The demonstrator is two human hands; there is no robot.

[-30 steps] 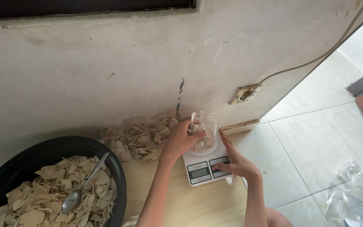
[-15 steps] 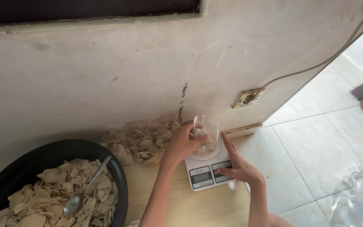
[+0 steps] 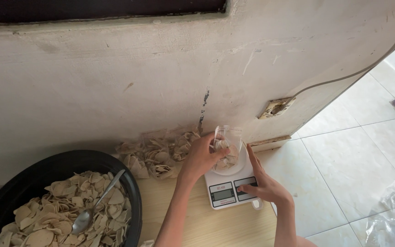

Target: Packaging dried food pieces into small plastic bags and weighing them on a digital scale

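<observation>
The left hand (image 3: 203, 155) has its grip wrapped around the side of a small clear plastic bag (image 3: 227, 148) that stands upright on the round platform of a white kitchen scale (image 3: 230, 183), fingers curled against the near-left wall of the bag with the thumb across its front, so the bag sits just right of the palm and is pinched there. Pale chips show through the plastic, though how full the bag is cannot be judged because the fingers cover its lower left part. The right hand (image 3: 264, 185) lies flat along the right edge of the scale, its fingers together and stretched out, one fingertip resting on the panel beside the display; it grips nothing. The scale sits on a light wooden bench (image 3: 197, 219) against a scuffed, cracked wall (image 3: 115, 82). Behind the left hand, a heap of filled clear bags (image 3: 156, 155) leans at the foot of the wall, their outlines blurring into one another. At the lower left a big black basin (image 3: 129, 183) holds loose chips (image 3: 60, 215) with a metal spoon (image 3: 92, 208) lying in them; the basin is cut off by the frame. At the lower right, crumpled clear plastic (image 3: 389, 219) lies on the tiled floor (image 3: 344, 155), also partly out of view
</observation>
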